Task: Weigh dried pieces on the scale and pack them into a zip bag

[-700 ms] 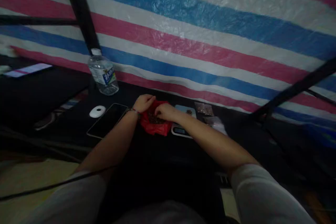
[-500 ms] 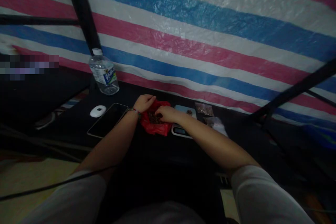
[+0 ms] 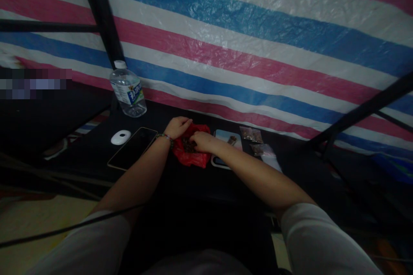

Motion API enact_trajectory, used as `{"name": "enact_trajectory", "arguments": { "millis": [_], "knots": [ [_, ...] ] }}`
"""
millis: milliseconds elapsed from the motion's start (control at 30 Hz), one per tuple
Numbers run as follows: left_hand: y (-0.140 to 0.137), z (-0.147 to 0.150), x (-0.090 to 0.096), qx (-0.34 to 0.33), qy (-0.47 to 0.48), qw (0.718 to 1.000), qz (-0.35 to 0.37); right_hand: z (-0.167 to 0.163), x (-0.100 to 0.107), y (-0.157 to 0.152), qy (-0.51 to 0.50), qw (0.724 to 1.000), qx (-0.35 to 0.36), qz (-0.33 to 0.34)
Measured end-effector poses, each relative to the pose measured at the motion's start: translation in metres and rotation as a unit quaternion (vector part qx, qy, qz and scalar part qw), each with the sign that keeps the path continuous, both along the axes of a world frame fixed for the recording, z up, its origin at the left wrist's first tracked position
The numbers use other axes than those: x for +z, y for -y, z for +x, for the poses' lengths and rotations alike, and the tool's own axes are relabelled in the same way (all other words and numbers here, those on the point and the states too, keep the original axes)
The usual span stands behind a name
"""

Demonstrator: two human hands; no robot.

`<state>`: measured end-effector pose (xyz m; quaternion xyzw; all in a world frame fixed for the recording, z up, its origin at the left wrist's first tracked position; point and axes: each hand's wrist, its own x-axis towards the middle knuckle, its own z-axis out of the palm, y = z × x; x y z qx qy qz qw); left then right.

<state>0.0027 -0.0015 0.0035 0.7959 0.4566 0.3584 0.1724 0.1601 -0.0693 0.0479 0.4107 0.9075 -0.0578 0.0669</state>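
Note:
A red plastic bag (image 3: 197, 160) lies opened out on the dark tabletop, with small brown pieces (image 3: 187, 145) heaped inside. My left hand (image 3: 177, 127) is closed on the bag's far left edge, a beaded bracelet on its wrist. Inside the bag, the curled fingers of my right hand (image 3: 200, 141) pinch among the brown pieces; the fingertips are partly hidden. Just right of the bag is a flat digital scale (image 3: 222, 135), partly covered by my right forearm. On its plate lies a small clear bag with brown bits (image 3: 232, 140).
Small clear packets (image 3: 251, 134) and a stack of empty-looking bags (image 3: 270, 157) lie right of the scale. To the left are a phone (image 3: 134, 148), a white round case (image 3: 121, 137) and a plastic bottle (image 3: 129, 90). Striped sheeting (image 3: 226, 51) hangs behind; a dark cord crosses my left arm.
My right hand has shifted slightly left and deeper among the brown pieces. More of the small bag on the scale shows now. My left hand stays at the bag's edge.

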Motion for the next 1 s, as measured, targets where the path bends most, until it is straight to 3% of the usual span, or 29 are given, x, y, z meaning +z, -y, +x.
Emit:
{"name": "enact_trajectory", "arguments": {
  "millis": [433,1000],
  "knots": [
    [-0.001,-0.001,0.0,0.004,-0.016,1.0,-0.004,0.01,-0.006,-0.011,-0.059,0.998,-0.01,-0.006],
    [-0.001,-0.001,-0.001,0.003,0.008,1.0,-0.014,0.023,-0.011,0.002,-0.172,0.984,-0.045,-0.026]
  ]
}}
